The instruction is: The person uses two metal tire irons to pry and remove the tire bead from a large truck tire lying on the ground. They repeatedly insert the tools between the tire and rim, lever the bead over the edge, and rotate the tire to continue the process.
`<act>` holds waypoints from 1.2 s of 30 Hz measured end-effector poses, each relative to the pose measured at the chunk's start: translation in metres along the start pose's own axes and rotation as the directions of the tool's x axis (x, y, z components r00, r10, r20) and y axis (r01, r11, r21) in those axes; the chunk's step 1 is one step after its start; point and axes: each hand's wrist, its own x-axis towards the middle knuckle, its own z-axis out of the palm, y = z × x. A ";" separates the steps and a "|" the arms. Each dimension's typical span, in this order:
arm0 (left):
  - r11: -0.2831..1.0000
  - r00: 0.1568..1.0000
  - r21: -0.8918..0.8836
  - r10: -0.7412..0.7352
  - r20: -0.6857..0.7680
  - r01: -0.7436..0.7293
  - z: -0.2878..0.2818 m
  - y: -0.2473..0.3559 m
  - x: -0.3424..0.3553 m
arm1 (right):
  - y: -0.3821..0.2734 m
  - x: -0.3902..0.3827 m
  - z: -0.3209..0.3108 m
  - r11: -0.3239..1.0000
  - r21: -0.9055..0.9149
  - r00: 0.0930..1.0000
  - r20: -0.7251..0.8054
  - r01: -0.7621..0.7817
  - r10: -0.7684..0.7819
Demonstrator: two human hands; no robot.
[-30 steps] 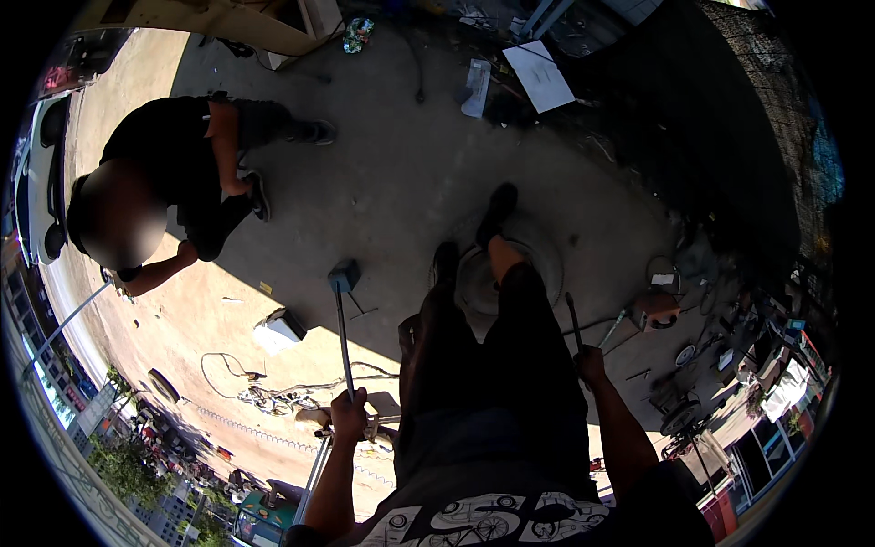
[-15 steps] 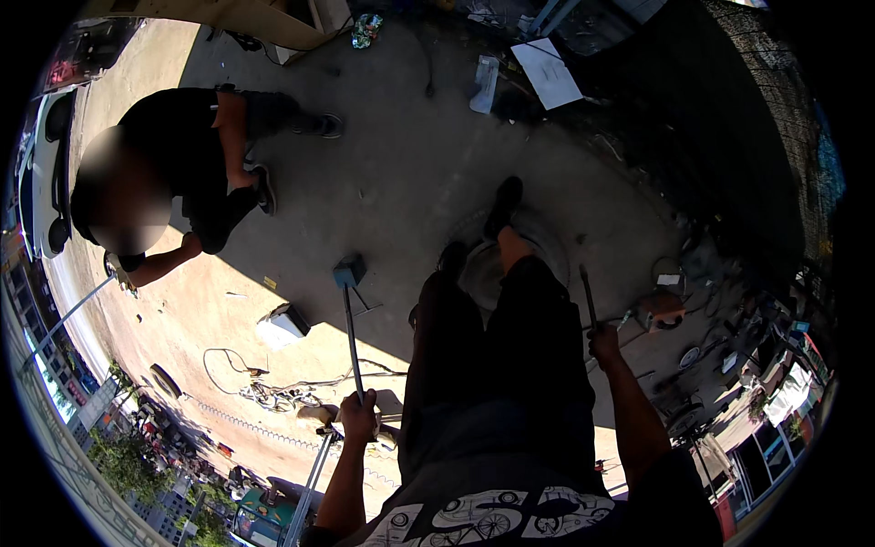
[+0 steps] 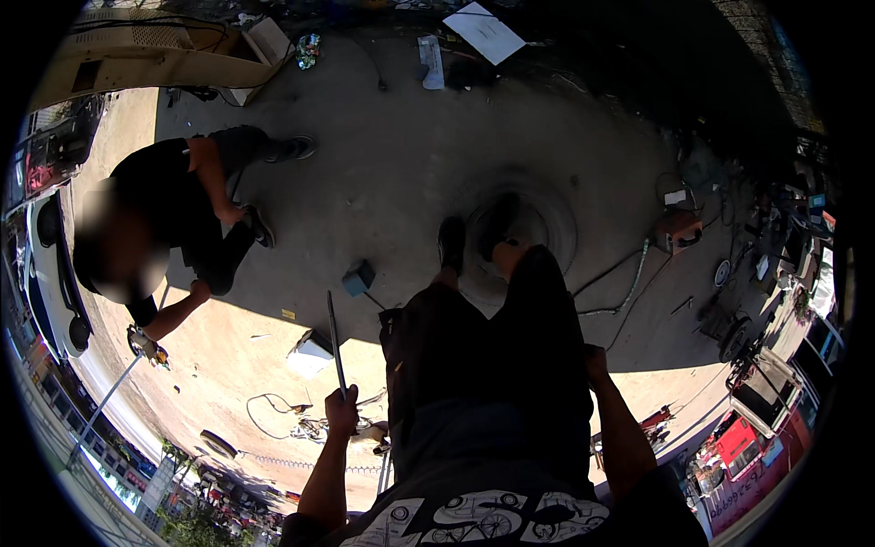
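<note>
In my closed left hand (image 3: 342, 412) is a long, thin metal bar (image 3: 334, 342), pointing away from me over the floor. My right hand (image 3: 596, 361) is closed beside my right thigh. Part of it is hidden by the dark shorts, and I cannot make out what it grips. Ahead of me a tyre (image 3: 567, 219) lies flat on the ground, dark and slightly blurred. My right foot is over the tyre, and my left shoe (image 3: 451, 242) is at its left edge. A small blue-grey box (image 3: 358, 276) with a thin rod beside it sits on the floor beyond the bar.
At the left another person (image 3: 169, 196) crouches, holding a pole-like tool. An orange-red machine (image 3: 679, 232) with hoses stands at the right, near wheels and clutter. A white-and-black box (image 3: 312, 354) and tangled cables (image 3: 314, 424) lie on the sunlit ground. Cardboard (image 3: 485, 32) lies far ahead.
My right hand has drawn back against my thigh, and the bar it held is out of sight. The left hand's bar has swung away from the blue-grey box. The whole view has shifted.
</note>
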 end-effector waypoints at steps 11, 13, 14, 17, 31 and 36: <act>0.984 0.990 0.117 0.122 0.077 -0.130 0.010 0.013 0.007 | 0.068 -0.046 -0.006 0.963 0.252 0.993 -0.053 -0.091 0.108; 0.983 0.987 0.126 0.121 0.105 -0.134 0.028 0.033 0.009 | 0.096 -0.038 -0.005 0.959 0.274 0.990 -0.100 -0.072 0.103; 0.982 0.987 0.133 0.117 0.111 -0.131 0.041 0.043 -0.001 | 0.110 -0.038 -0.007 0.928 0.351 0.982 -0.088 -0.126 0.167; 0.973 0.989 0.190 0.116 0.091 -0.132 0.080 0.038 -0.026 | 0.170 -0.046 -0.012 0.845 0.495 0.960 -0.071 -0.202 0.271; 0.917 0.966 0.347 0.121 0.230 -0.197 0.137 0.098 -0.101 | 0.271 -0.114 -0.034 0.494 0.758 0.820 0.092 -0.426 0.565; 0.847 0.947 0.462 0.135 0.293 -0.264 0.122 0.158 -0.063 | 0.263 -0.124 0.021 0.501 0.770 0.807 0.029 -0.394 0.590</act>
